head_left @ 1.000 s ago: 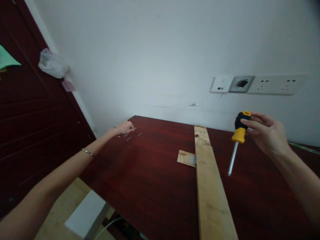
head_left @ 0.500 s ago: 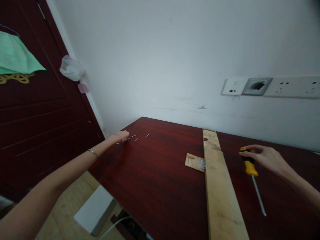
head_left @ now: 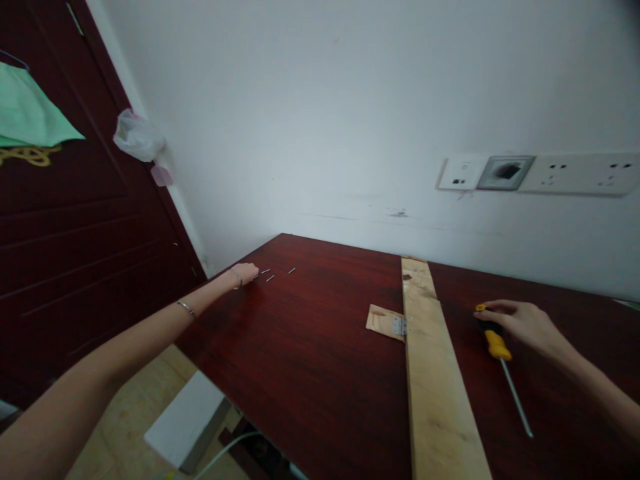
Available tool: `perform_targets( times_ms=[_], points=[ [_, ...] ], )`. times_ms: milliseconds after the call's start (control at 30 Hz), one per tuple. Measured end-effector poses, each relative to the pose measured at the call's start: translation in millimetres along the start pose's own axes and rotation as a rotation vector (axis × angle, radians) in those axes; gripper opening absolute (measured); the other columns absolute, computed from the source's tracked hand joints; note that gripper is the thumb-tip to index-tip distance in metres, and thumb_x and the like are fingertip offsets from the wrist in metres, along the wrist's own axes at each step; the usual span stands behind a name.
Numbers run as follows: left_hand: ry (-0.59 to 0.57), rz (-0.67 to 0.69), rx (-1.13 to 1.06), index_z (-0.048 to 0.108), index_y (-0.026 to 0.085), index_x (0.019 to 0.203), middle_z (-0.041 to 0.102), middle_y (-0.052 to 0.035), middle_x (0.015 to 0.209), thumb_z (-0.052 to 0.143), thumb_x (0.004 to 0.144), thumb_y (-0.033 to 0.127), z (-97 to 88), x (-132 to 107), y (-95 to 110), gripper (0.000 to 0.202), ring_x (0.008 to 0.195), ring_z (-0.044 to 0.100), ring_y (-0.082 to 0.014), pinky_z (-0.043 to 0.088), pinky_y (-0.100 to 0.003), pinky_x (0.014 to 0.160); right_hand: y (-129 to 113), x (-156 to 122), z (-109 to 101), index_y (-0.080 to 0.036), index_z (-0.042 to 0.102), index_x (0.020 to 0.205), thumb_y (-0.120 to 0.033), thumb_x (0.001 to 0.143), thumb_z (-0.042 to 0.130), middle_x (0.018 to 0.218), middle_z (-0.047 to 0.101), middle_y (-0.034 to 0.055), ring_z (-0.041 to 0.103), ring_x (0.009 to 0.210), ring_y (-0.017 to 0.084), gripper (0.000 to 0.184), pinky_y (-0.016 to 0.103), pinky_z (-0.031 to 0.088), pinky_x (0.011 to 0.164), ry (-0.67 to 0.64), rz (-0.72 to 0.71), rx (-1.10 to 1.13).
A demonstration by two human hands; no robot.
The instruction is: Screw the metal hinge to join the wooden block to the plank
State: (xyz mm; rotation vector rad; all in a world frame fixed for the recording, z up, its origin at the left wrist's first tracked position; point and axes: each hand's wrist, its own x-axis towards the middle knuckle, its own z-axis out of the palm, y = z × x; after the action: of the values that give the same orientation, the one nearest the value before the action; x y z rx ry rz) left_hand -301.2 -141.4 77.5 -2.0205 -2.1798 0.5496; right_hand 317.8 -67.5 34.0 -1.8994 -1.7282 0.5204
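Observation:
My left hand [head_left: 244,273] reaches far out to the table's back left corner, its fingers curled together beside several small screws [head_left: 266,274]; what it pinches is too small to make out. My right hand [head_left: 523,324] rests on the table to the right of a long pale wooden plank [head_left: 431,373], its fingers closed over the black end of a yellow-handled screwdriver [head_left: 497,345]. The screwdriver lies flat with its shaft pointing toward me. A small plywood piece [head_left: 381,319] is joined to the plank's left edge by a metal hinge [head_left: 399,325].
The dark red table [head_left: 310,353] stands against a white wall with a row of sockets [head_left: 530,173]. A dark door [head_left: 75,233] stands to the left, with a plastic bag [head_left: 137,137] and a green cloth [head_left: 30,113] hanging on it. A white box [head_left: 185,420] sits on the floor.
My right hand has lowered the screwdriver from the air and laid it flat on the table right of the plank. My left hand stays by the screws.

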Motion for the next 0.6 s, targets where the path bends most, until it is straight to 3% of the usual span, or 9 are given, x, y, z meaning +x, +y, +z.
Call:
perform_targets(
  times_ms=[167, 267, 367, 500, 600],
  points=[
    [0.030, 0.039, 0.008, 0.070, 0.012, 0.080, 0.067, -0.0167, 0.085, 0.058, 0.081, 0.025, -11.5, 5.3, 0.3, 0.018, 0.087, 0.064, -0.0267, 0.047, -0.031, 0.074, -10.0, -5.0, -6.6, -0.016, 0.072, 0.082, -0.045, 0.060, 0.065, 0.064, 0.068, 0.0083, 0.057, 0.049, 0.021, 0.037, 0.032, 0.040, 0.052, 0.001, -0.012, 0.011],
    [0.068, 0.100, -0.001, 0.070, 0.014, 0.087, 0.067, -0.0154, 0.093, 0.054, 0.085, 0.028, -21.7, 14.7, 20.2, 0.022, 0.094, 0.062, -0.0272, 0.046, -0.031, 0.074, -22.0, -9.6, -10.6, -0.014, 0.071, 0.086, -0.045, 0.061, 0.065, 0.062, 0.067, 0.0073, 0.052, 0.042, 0.018, 0.040, 0.030, 0.038, 0.047, 0.000, -0.011, 0.058],
    [0.130, 0.238, -0.052, 0.065, 0.021, 0.107, 0.064, -0.0092, 0.108, 0.055, 0.085, 0.039, -33.5, 20.6, 65.0, 0.030, 0.105, 0.056, -0.0240, 0.044, -0.028, 0.079, -34.3, -15.3, -10.7, -0.014, 0.072, 0.083, -0.045, 0.060, 0.066, 0.063, 0.068, 0.0082, 0.050, 0.042, 0.016, 0.039, 0.029, 0.035, 0.043, 0.022, -0.057, 0.122],
    [0.298, 0.628, -0.265, 0.056, 0.015, 0.121, 0.059, -0.0106, 0.118, 0.062, 0.081, 0.043, -49.5, 14.6, 151.8, 0.050, 0.112, 0.050, -0.0234, 0.040, -0.029, 0.091, -49.0, -25.2, -7.4, -0.013, 0.072, 0.083, -0.043, 0.059, 0.067, 0.064, 0.067, 0.0079, 0.049, 0.041, 0.014, 0.039, 0.026, 0.034, 0.040, 0.015, -0.106, 0.187],
    [0.337, 0.808, -0.367, 0.052, 0.012, 0.125, 0.058, -0.0118, 0.118, 0.064, 0.080, 0.042, -57.7, 7.2, 217.1, 0.056, 0.112, 0.049, -0.0239, 0.040, -0.030, 0.093, -57.8, -33.0, -5.5, -0.012, 0.071, 0.085, -0.043, 0.057, 0.068, 0.061, 0.065, 0.0050, 0.048, 0.040, 0.012, 0.042, 0.025, 0.036, 0.039, 0.003, -0.104, 0.208]
  ],
)
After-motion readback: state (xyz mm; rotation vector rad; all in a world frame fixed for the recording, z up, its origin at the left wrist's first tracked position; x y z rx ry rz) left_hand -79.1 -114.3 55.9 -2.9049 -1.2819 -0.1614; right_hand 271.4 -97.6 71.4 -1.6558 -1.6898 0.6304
